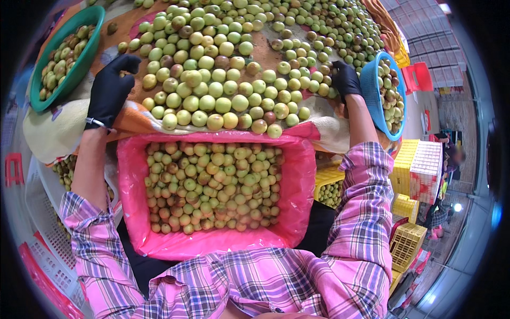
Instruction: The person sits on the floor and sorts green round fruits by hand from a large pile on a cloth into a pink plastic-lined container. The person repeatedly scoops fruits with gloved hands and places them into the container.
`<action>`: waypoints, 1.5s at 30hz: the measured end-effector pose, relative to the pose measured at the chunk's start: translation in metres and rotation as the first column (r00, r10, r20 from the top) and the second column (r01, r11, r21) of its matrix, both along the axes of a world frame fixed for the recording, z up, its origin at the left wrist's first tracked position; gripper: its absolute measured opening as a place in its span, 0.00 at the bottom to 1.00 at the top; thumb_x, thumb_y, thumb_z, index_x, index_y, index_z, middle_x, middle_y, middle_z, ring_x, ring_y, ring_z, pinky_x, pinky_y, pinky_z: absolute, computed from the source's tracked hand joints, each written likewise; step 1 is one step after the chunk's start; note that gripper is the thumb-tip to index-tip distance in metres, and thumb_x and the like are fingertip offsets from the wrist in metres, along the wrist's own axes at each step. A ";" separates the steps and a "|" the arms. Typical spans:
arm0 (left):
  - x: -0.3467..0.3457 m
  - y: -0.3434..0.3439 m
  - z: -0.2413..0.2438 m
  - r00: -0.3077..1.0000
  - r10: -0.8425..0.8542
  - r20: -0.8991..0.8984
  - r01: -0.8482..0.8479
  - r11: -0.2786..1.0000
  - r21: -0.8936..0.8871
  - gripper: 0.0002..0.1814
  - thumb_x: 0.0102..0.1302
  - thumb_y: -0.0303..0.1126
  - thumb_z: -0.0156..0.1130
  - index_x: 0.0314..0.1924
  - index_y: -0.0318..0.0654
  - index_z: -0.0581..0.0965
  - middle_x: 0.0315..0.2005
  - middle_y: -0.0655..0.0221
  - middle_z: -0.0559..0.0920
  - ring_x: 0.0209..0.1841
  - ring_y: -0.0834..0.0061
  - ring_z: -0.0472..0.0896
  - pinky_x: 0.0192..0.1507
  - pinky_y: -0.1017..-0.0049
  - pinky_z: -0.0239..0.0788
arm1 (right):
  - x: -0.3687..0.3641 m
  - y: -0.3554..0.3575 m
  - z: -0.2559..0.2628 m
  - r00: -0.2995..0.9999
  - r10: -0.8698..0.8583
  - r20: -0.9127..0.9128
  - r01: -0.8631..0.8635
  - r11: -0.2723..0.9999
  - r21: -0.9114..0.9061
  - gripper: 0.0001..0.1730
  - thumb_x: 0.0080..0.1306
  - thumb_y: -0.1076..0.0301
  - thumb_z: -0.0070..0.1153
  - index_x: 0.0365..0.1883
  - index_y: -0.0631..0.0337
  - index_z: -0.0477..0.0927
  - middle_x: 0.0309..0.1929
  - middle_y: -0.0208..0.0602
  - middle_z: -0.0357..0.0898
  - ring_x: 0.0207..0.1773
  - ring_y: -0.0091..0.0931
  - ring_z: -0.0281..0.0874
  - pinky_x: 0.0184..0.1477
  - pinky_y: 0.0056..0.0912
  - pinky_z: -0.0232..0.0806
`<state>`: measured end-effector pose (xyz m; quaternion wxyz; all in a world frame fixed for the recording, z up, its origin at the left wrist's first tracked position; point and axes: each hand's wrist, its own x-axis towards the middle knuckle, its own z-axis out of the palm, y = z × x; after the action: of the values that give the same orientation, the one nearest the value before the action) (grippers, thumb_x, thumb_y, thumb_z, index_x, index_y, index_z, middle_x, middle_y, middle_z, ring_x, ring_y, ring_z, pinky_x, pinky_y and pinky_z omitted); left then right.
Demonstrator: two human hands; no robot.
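Observation:
Both of my hands wear black gloves. My left hand [111, 89] is over the left side of the cloth-covered table, thumb and forefinger curled into a hook; a small brownish patch shows between them, too unclear to name. At the right edge of the spread fruit, my right hand [346, 81] is bent beside a blue plastic basket [368, 85], its fingertips partly hidden. Many round green and brown-blushed jujube-like fruits [207, 103] lie loose between my hands. Below them, a crate lined with pink plastic film [293, 191] holds more such fruits [215, 187].
A green plastic basin [93, 52] of browner fruit stands at left, partly on the patterned cloth [51, 135]. White crates [48, 199] flank me at lower left. Yellow crates [404, 163] and a red stool [418, 76] stand at right. People [452, 155] are farther off.

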<state>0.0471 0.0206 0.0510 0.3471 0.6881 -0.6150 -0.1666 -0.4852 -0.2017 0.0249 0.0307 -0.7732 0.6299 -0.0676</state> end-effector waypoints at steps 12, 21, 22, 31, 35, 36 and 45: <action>-0.036 0.078 0.051 0.514 -0.086 -0.854 0.316 0.944 0.095 0.22 0.60 0.31 0.63 0.55 0.38 0.74 0.45 0.72 0.78 0.37 0.87 0.76 0.39 0.85 0.69 | 0.171 0.212 0.101 0.391 -0.180 0.903 -0.520 0.766 0.378 0.23 0.60 0.72 0.60 0.55 0.60 0.75 0.42 0.30 0.79 0.40 0.22 0.79 0.41 0.24 0.72; -0.029 0.268 0.093 0.281 -0.095 -0.955 0.421 0.906 0.033 0.29 0.56 0.25 0.60 0.59 0.35 0.65 0.52 0.62 0.75 0.47 0.74 0.79 0.36 0.81 0.71 | 0.332 0.354 0.057 0.363 -0.413 0.835 -0.846 0.228 0.481 0.27 0.61 0.61 0.61 0.57 0.61 0.72 0.50 0.32 0.75 0.48 0.22 0.75 0.48 0.25 0.70; -0.022 0.284 0.087 0.295 -0.076 -0.953 0.380 0.924 0.044 0.29 0.57 0.25 0.60 0.60 0.35 0.65 0.52 0.62 0.75 0.46 0.74 0.79 0.36 0.81 0.71 | 0.356 0.360 0.061 0.336 -0.355 0.872 -0.854 0.276 0.442 0.28 0.62 0.60 0.60 0.59 0.62 0.71 0.53 0.33 0.73 0.52 0.23 0.73 0.50 0.26 0.69; 0.004 0.357 0.047 0.628 0.156 -0.762 -0.022 0.983 0.183 0.24 0.59 0.22 0.62 0.57 0.37 0.71 0.48 0.68 0.79 0.46 0.81 0.78 0.43 0.80 0.72 | 0.306 0.371 0.044 0.514 -0.116 0.850 -0.741 0.440 0.507 0.22 0.69 0.62 0.52 0.58 0.65 0.71 0.49 0.35 0.78 0.50 0.25 0.77 0.52 0.28 0.70; 0.004 0.366 0.026 0.829 0.184 -0.528 -0.191 0.981 0.040 0.23 0.56 0.22 0.66 0.53 0.38 0.75 0.47 0.71 0.80 0.50 0.80 0.76 0.55 0.78 0.68 | 0.263 0.403 0.052 0.549 -0.080 0.832 -0.702 0.497 0.511 0.20 0.68 0.64 0.53 0.55 0.66 0.73 0.47 0.36 0.79 0.49 0.25 0.78 0.52 0.28 0.69; 0.005 0.367 0.022 0.836 0.176 -0.520 -0.193 0.981 0.021 0.23 0.56 0.22 0.66 0.53 0.38 0.75 0.47 0.71 0.79 0.50 0.79 0.76 0.55 0.78 0.68 | 0.254 0.411 0.055 0.555 -0.090 0.827 -0.683 0.519 0.515 0.20 0.68 0.64 0.54 0.55 0.66 0.74 0.46 0.36 0.80 0.49 0.25 0.78 0.52 0.28 0.69; 0.006 0.368 0.011 0.737 0.136 -0.662 -0.198 0.980 -0.020 0.25 0.56 0.21 0.64 0.55 0.38 0.74 0.52 0.67 0.78 0.48 0.76 0.78 0.54 0.77 0.69 | 0.242 0.462 0.138 0.330 0.387 0.861 -0.937 0.248 0.248 0.21 0.64 0.64 0.58 0.54 0.65 0.74 0.43 0.36 0.81 0.44 0.28 0.79 0.46 0.29 0.70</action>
<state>0.0530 0.3882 0.0620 0.5846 0.6218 -0.3964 -0.3384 -0.2435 0.2608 0.1629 0.5785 -0.8075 0.1046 -0.0483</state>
